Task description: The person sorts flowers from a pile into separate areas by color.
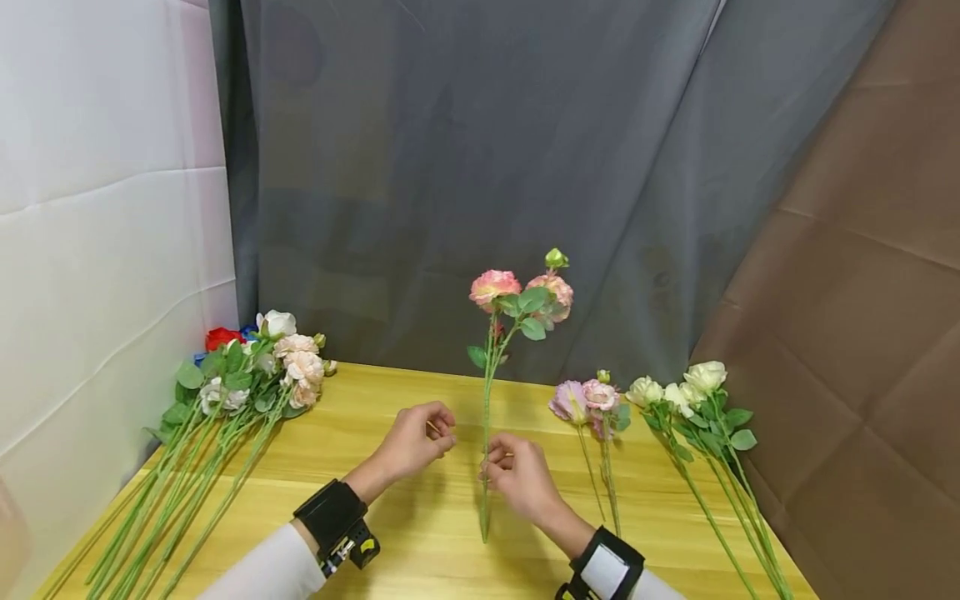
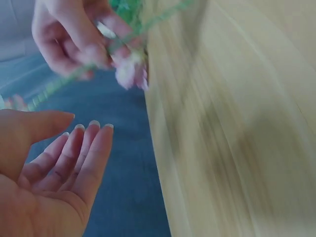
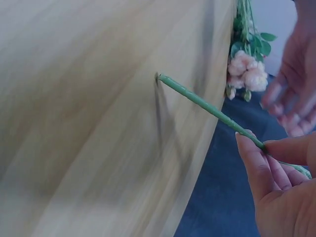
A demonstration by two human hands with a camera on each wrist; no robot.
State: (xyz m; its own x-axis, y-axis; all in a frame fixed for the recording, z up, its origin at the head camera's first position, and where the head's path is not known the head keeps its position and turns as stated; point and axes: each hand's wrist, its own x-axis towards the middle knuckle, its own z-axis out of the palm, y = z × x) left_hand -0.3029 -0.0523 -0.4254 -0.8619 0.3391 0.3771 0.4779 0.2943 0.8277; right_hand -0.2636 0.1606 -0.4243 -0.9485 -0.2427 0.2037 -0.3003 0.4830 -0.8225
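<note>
The right hand (image 1: 519, 475) pinches a slim green stem (image 3: 212, 109) between thumb and fingertips, holding the pink flower (image 1: 551, 292) upright above the middle of the table (image 1: 420, 517). The stem is smooth and round with small bumps, and its blunt lower end seems to meet the wood, though the angle makes that hard to judge. Above, it forks to ruffled, layered blooms, oval matte leaves and a tight green bud (image 1: 556, 258). The left hand (image 1: 412, 437) holds nothing, its fingers loosely bent, near the stem but apart from it.

Just right of the flower lie frilled lilac and pale-pink blooms (image 1: 570, 402); farther right, cupped cream roses (image 1: 705, 377) on long stems. At the left a thick bundle (image 1: 303, 367) mixes peach, white, red and blue heads. Streaky yellow grain runs across the table; behind hangs smooth grey cloth (image 1: 450, 167), beside creased brown fabric (image 1: 862, 292).
</note>
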